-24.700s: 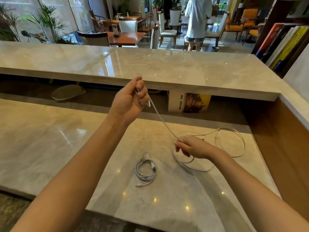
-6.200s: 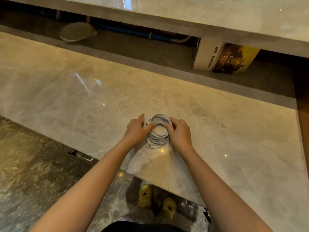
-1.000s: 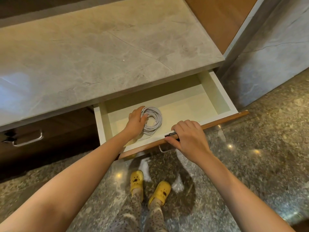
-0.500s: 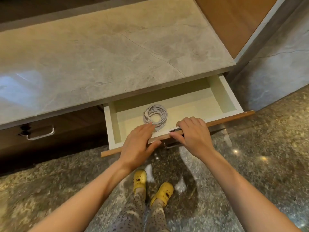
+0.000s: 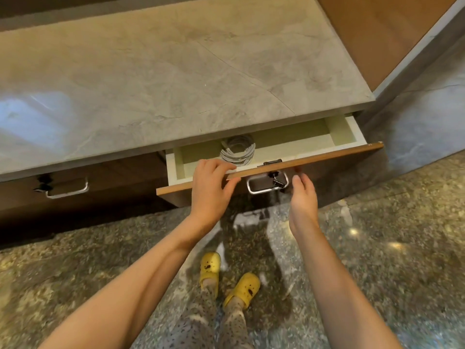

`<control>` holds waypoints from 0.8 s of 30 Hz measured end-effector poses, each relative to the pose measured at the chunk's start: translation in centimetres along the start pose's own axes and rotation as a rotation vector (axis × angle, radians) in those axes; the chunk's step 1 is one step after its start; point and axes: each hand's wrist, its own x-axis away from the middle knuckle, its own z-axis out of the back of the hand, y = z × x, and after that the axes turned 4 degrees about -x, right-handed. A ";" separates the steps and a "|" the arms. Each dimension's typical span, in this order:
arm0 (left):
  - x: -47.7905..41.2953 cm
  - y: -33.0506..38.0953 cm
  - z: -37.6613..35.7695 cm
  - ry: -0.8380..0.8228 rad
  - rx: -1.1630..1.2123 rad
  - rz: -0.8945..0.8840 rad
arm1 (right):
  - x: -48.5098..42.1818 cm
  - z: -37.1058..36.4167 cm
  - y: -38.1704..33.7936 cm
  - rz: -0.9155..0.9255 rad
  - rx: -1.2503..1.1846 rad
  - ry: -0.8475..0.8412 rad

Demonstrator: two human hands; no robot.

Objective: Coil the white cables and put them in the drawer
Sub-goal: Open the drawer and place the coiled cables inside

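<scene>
White cables (image 5: 237,153): wound into one flat coil lying on the bottom of the drawer (image 5: 348,131), towards its left half. The back of the coil is hidden under the overhanging edge of the surface.
Drawer: pale cream inside with a wooden front. It is pulled only part way out, so a strip of its bottom shows.
Left hand (image 5: 210,190): my fingers (image 5: 214,166) curl over the top edge of the drawer front, just in front of the coil. My thumb is against the front face, so I grip the front between them.
Right hand (image 5: 303,197): fingers straight and loosely together, pointing up at the drawer front just right of the handle. It holds nothing. I cannot tell whether the tips touch the wood.
Handle (image 5: 266,184): a metal loop on the drawer front between my two hands. A small black piece hangs at its top, too small to make out.
Surface (image 5: 176,71): grey veined stone above the drawer, with a pale glare at its left.
Next drawer (image 5: 113,177): closed, left of the open one, with its own metal handle.
Floor (image 5: 377,248): dark speckled stone, glossy.
Clogs (image 5: 210,266): yellow, on my feet below my arms, under spotted trouser legs.
Panel (image 5: 364,34): brown wood at the upper right, beside a grey stone wall.
</scene>
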 end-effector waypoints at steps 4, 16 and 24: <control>1.3 2.9 1.7 -0.138 0.692 0.687 | -1.0 -1.5 -1.7 -0.191 -0.465 -0.085; -5.9 -1.8 1.1 0.063 2.002 1.355 | -5.1 -5.1 -4.4 -0.220 -0.654 -0.293; -5.8 -2.3 1.4 -0.062 1.788 1.299 | -6.4 -5.4 -3.1 -0.145 -0.411 -0.213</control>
